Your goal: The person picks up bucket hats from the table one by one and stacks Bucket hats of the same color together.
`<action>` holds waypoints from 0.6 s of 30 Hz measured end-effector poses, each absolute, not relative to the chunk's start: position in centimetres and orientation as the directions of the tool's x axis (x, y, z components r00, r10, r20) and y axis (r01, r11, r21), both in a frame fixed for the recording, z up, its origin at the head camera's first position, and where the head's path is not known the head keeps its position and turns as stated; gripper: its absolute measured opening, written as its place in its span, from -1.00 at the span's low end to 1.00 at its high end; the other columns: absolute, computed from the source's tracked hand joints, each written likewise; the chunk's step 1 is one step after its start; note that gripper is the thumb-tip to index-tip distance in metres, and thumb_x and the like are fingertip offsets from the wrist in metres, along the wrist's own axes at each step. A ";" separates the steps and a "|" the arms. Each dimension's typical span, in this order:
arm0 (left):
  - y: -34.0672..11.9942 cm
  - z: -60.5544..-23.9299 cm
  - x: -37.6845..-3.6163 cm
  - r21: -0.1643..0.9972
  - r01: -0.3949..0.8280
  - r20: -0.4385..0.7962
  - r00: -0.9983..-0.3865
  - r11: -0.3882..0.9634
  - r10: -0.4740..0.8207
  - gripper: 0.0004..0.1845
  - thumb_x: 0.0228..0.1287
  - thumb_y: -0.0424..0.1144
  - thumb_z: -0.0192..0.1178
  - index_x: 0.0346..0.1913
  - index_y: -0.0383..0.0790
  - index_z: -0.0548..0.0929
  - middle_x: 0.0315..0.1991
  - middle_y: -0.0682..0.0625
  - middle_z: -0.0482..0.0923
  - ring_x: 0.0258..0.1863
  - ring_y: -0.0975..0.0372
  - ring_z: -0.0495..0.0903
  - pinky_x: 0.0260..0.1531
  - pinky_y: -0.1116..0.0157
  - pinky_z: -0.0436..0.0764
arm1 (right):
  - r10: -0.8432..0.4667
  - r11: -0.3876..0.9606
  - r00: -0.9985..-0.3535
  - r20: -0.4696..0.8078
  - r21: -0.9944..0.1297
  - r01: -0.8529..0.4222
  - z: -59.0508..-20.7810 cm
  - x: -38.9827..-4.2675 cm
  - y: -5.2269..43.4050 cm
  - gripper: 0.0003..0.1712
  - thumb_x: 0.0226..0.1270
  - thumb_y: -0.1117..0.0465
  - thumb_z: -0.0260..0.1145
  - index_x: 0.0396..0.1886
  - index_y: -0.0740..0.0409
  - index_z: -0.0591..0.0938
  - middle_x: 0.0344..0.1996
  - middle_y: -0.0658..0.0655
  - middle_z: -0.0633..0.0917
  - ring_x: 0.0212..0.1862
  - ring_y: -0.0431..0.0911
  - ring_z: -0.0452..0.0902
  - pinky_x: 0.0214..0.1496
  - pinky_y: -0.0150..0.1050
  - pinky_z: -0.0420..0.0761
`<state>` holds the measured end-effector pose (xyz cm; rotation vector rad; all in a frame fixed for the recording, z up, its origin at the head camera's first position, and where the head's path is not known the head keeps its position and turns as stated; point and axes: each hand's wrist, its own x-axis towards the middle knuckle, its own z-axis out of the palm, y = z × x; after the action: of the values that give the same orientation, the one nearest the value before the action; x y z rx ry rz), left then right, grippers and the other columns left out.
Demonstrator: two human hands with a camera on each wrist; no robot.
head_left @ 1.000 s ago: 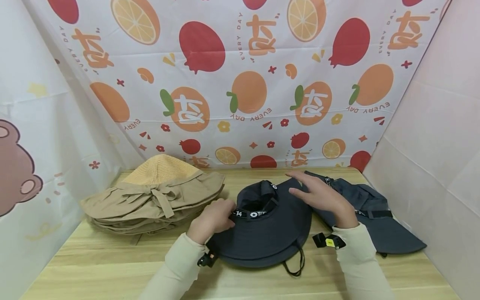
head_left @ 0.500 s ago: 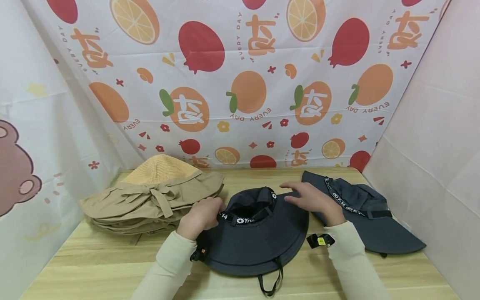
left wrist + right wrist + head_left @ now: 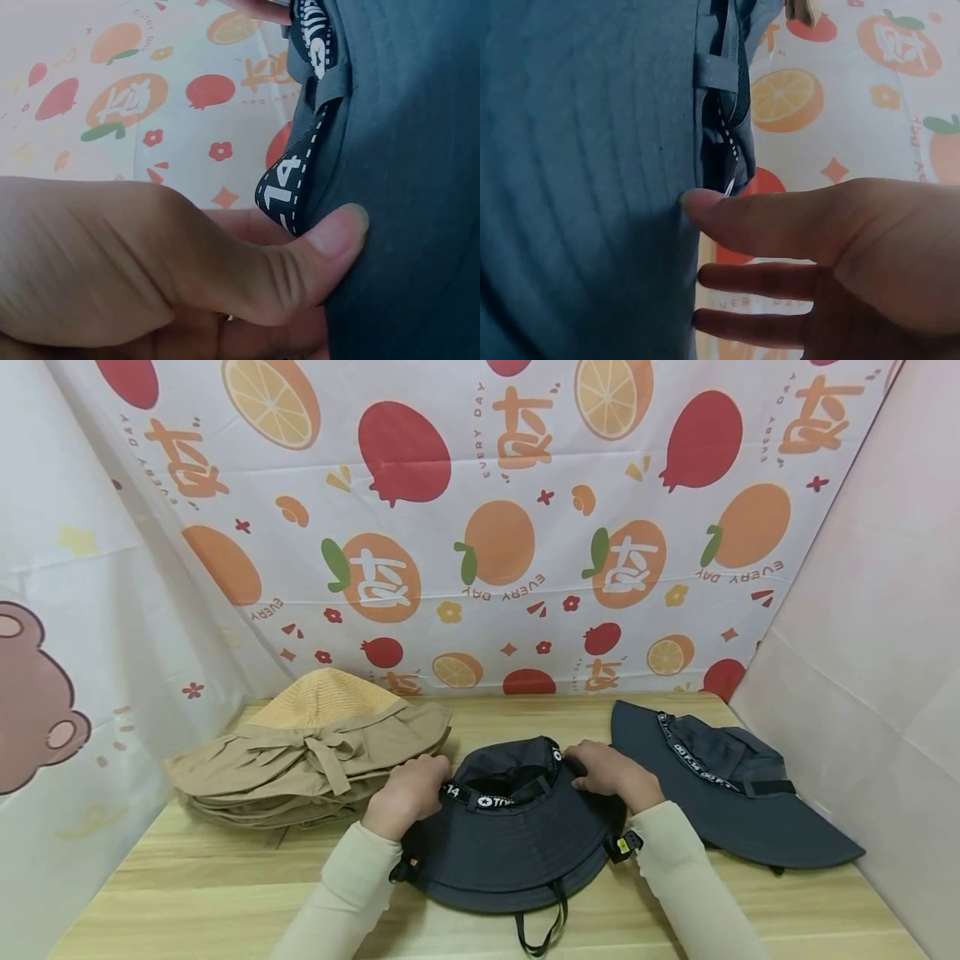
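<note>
A dark navy sun hat (image 3: 495,843) with a wide brim lies in the middle of the table in the head view, a lettered band around its crown. A second brim edge shows just under its front, and a black chin cord hangs there. On the brim's left side, my left hand (image 3: 408,793) pinches the fabric, thumb on top in the left wrist view. From the right, my right hand (image 3: 611,772) holds the brim; its thumb (image 3: 705,206) presses the near face and the other fingertips go behind the edge.
Several tan hats (image 3: 300,768) with bows are stacked at the left, a straw-coloured crown on top. Another dark navy sun hat (image 3: 727,785) lies at the right near the white side wall (image 3: 862,693). A fruit-print cloth (image 3: 495,643) hangs behind the wooden table (image 3: 187,893).
The middle hat shifted left and toward me with my left hand on it. My right hand came down and left from above the brim, and now holds its right side.
</note>
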<state>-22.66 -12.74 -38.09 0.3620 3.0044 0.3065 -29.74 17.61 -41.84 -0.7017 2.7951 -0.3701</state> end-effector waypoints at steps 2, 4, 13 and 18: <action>-12.6 -38.4 -22.8 0.214 0.225 -0.045 -0.970 0.951 0.239 -0.52 0.18 -0.61 0.33 -0.63 -0.11 0.33 -0.57 -0.01 0.38 -0.51 0.14 0.34 -0.41 0.13 0.30 | -0.471 0.867 -0.862 -0.186 -0.280 -0.413 -41.6 -29.6 17.6 -0.41 0.40 0.22 0.42 0.38 0.19 0.53 0.30 0.31 0.57 0.34 0.22 0.49 0.36 0.18 0.51; -12.5 -38.8 -23.0 0.210 0.221 -0.021 -0.973 0.952 0.230 -0.62 0.20 -0.61 0.33 -0.58 -0.16 0.45 -0.52 -0.06 0.52 -0.51 0.13 0.45 -0.44 0.13 0.39 | -0.451 0.878 -0.867 -0.211 -0.278 -0.389 -41.4 -29.4 17.6 -0.37 0.38 0.20 0.45 0.40 0.17 0.52 0.32 0.31 0.55 0.35 0.22 0.48 0.35 0.19 0.51; -12.1 -40.3 -23.8 0.194 0.192 0.014 -0.981 0.962 0.193 -0.84 0.22 -0.61 0.29 -0.30 -0.29 0.66 -0.33 -0.25 0.67 -0.36 -0.09 0.67 -0.39 -0.01 0.62 | -0.382 0.915 -0.877 -0.292 -0.256 -0.313 -40.4 -28.7 18.0 -0.31 0.29 0.17 0.53 0.38 0.13 0.53 0.25 0.28 0.56 0.26 0.18 0.54 0.27 0.17 0.57; -12.0 -40.8 -23.9 0.190 0.178 0.001 -0.984 0.966 0.181 -0.84 0.25 -0.59 0.28 -0.28 -0.28 0.66 -0.32 -0.25 0.67 -0.33 -0.11 0.67 -0.36 -0.01 0.63 | -0.376 0.919 -0.871 -0.316 -0.246 -0.307 -40.0 -28.4 18.0 -0.32 0.26 0.17 0.55 0.36 0.12 0.55 0.23 0.26 0.57 0.23 0.16 0.56 0.25 0.16 0.59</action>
<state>-23.95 -12.02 -40.83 0.2826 3.0982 0.2972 -28.43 17.98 -39.97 -0.5008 2.7176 -0.2665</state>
